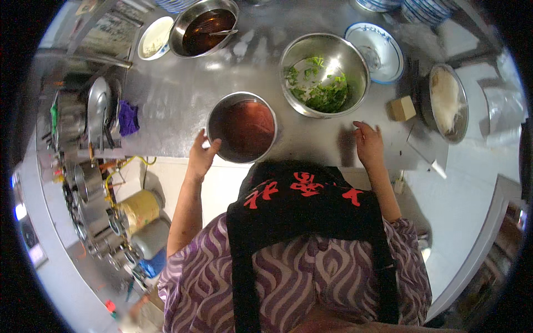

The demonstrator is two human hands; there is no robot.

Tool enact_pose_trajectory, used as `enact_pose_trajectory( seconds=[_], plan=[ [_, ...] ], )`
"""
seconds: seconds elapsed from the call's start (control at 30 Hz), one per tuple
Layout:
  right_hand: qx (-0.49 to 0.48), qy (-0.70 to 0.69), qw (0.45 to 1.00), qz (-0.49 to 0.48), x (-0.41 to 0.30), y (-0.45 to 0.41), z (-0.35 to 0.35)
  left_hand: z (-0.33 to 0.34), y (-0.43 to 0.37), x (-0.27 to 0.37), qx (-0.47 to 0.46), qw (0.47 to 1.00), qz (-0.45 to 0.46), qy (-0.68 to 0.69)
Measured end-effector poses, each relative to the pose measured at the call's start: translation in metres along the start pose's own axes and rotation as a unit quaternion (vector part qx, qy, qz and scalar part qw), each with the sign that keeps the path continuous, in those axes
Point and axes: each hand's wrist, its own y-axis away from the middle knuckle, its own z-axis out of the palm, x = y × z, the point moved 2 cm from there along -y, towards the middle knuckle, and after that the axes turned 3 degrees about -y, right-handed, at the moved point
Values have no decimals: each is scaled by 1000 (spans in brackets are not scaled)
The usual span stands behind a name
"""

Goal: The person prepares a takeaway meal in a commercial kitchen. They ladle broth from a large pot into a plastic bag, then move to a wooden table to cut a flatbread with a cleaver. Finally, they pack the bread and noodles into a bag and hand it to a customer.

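My left hand (203, 154) is at the left rim of a deep steel pot (212, 112) with reddish-brown contents, its thumb and fingers apart around the wall; whether it grips cannot be told. My right hand (368, 143) hovers over the front of the steel table, holding nothing, fingers loosely curled and apart. Beyond it, a large steel bowl (358, 83) holds chopped green leaves (327, 98). A blue-rimmed white bowl (391, 56) touches or stands close behind that bowl. To the right lies a small wooden-looking block (403, 109).
At the back left stand a steel basin of dark liquid (208, 33) with a spoon and a bowl of pale contents (156, 39). A purple cloth (128, 118) lies near the left end. Rightward is a basin of pale strands (445, 100). Stacked bowls (424, 10) stand behind.
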Motion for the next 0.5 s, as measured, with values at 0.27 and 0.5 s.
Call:
enact_pose_trajectory(
  seconds=[0.27,0.5],
  plan=[
    [154,-219,962,51,-102,46,73,19,-16,7,-231,945,-47,229],
    [278,-401,867,100,-137,46,86,-32,-46,-12,-283,932,-39,224]
  ],
)
